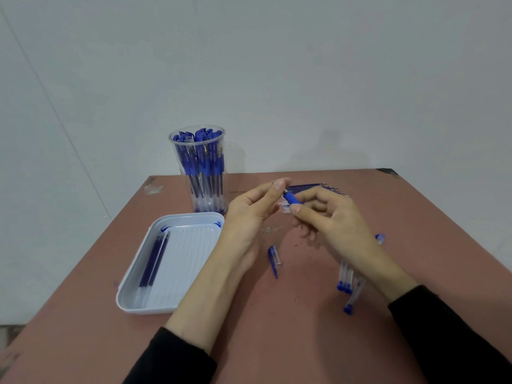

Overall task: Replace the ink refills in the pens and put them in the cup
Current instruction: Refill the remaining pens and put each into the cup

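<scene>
Evidently light and slick, the pen [292, 199] hangs above the table [304, 328], and the right hand [332, 220] pinches its blue rubber grip, probably the surest hold on it. The left hand [249, 214] pinches a small part [274, 182] just off its tip. The cup [170, 139] stands behind, left.

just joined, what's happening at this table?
A person is mid-job: the right hand grips a blue-grip pen, the left hand pinches a small part by its tip. The clear cup already holds many pens; refills lie in the white tray, a cap and more barrels on the table.
</scene>
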`<state>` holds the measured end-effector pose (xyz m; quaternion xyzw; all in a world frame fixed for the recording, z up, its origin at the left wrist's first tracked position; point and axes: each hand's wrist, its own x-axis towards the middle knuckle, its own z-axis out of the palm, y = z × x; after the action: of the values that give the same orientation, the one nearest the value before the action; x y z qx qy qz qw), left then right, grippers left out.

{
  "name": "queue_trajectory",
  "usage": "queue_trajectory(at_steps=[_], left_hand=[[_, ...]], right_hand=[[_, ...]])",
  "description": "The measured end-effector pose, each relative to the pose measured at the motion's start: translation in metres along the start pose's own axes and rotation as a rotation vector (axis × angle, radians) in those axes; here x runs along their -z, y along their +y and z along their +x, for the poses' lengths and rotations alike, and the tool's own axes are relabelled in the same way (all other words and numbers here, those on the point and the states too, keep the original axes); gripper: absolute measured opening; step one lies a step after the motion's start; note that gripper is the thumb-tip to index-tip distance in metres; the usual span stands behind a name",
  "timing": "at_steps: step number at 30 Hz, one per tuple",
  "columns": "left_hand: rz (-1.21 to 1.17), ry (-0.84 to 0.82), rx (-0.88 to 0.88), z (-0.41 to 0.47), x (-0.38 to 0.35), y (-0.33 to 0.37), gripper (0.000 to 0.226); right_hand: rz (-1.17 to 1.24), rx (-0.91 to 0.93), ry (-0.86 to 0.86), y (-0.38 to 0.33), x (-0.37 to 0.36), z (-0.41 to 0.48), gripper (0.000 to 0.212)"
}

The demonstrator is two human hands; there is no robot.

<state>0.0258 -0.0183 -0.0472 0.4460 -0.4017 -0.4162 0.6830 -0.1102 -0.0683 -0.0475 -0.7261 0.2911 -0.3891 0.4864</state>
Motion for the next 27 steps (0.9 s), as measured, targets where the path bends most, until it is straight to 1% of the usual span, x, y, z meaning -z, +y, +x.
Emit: queue_trajectory(at_steps=[2,3,4,6,7,9,12,16,18,22,24,25,27], left_hand=[[-0.002,-0.011,0.005,-0.0002,-0.0002,0.0004,0.017],[-0.007,-0.002,0.002,-0.0002,-0.0004,0.0006,0.016],[-0.018,0.016,0.001,-0.0004,-0.0006,0.0007,0.015],[-0.04,0.042,0.005,-0.0005,-0.0005,0.0016,0.014],[-0.044,0.043,0.01,-0.0001,-0.0001,0.0022,0.014],[-0.039,0.034,0.019,0.0003,0.0002,0.0032,0.016],[-0.03,0.048,0.021,0.0006,-0.0005,0.0028,0.017],[-0.011,0.035,0.012,-0.0005,-0.0019,0.0012,0.019],[0.005,0.027,0.0,-0.0009,-0.0038,0.0012,0.021],[-0.038,0.03,0.016,-0.0008,-0.007,0.0022,0.022],[0.038,0.018,0.012,-0.0015,-0.0045,0.0037,0.021],[0.124,0.025,0.002,-0.0014,-0.0026,0.0051,0.019],[0.403,0.088,-0.026,-0.0023,0.0025,0.0073,0.016]], right_hand=[[0.032,-0.003,-0.051,-0.0021,0.0006,0.0,0.015],[0.038,-0.005,-0.062,-0.0022,0.0001,-0.0002,0.013],[0.026,-0.009,-0.052,-0.0025,-0.001,-0.0003,0.009],[-0.039,-0.003,-0.003,0.0006,-0.0022,-0.0002,0.015],[-0.046,0.002,0.015,0.0015,-0.002,0.0002,0.015],[-0.025,-0.012,0.012,0.0023,-0.0008,0.0011,0.006],[-0.016,-0.009,-0.023,0.0011,-0.0008,0.0005,0.007],[-0.077,0.032,-0.002,0.0012,-0.0008,-0.0008,0.007],[-0.043,0.029,-0.012,0.0012,-0.0013,-0.0004,0.007],[0.066,-0.02,-0.059,-0.0012,-0.0015,0.0,0.01],[0.045,-0.028,-0.048,-0.0015,-0.001,0.0008,0.011],[0.018,-0.023,-0.024,-0.0011,-0.0004,0.0017,0.011],[-0.028,-0.018,0.043,0.0011,0.0014,0.0032,0.01]])
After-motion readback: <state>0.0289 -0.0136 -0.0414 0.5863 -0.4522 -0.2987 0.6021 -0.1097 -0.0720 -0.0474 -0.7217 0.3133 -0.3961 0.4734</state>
